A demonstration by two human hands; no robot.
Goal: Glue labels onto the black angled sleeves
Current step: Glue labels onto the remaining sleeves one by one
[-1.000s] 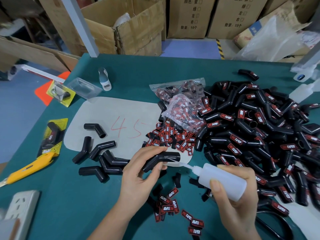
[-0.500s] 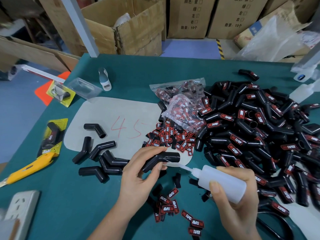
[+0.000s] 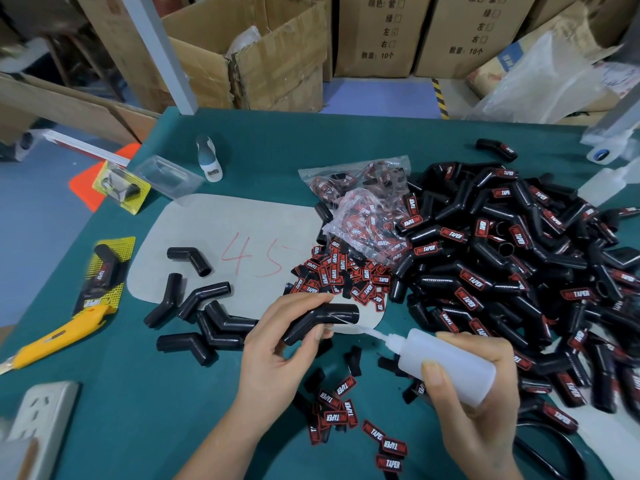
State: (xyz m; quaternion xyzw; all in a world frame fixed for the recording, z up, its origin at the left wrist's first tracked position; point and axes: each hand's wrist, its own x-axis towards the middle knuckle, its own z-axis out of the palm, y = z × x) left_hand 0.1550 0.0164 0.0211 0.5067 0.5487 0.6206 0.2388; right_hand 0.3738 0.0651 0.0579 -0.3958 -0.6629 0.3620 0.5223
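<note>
My left hand [image 3: 277, 351] grips a black angled sleeve [image 3: 320, 320] above the green table, its open end pointing right. My right hand [image 3: 481, 410] holds a white squeeze bottle of glue [image 3: 446, 363], whose thin nozzle lies just below the sleeve's right end. Red-and-black labels [image 3: 346, 275] lie heaped behind the sleeve, and more labels [image 3: 346, 410] are scattered between my hands. Several bare sleeves [image 3: 204, 317] lie to the left. A big pile of labelled sleeves [image 3: 512, 271] fills the right side.
A yellow utility knife [image 3: 55, 337] and a power strip [image 3: 41, 417] lie at the left edge. Plastic bags of labels [image 3: 360, 209] sit behind the loose heap. A grey sheet [image 3: 214, 230] marked 45 covers the middle. Cardboard boxes [image 3: 263, 53] stand beyond the table.
The glue bottle has drawn slightly back to the right and its nozzle has dropped just below the sleeve's end. My left hand keeps the sleeve in place.
</note>
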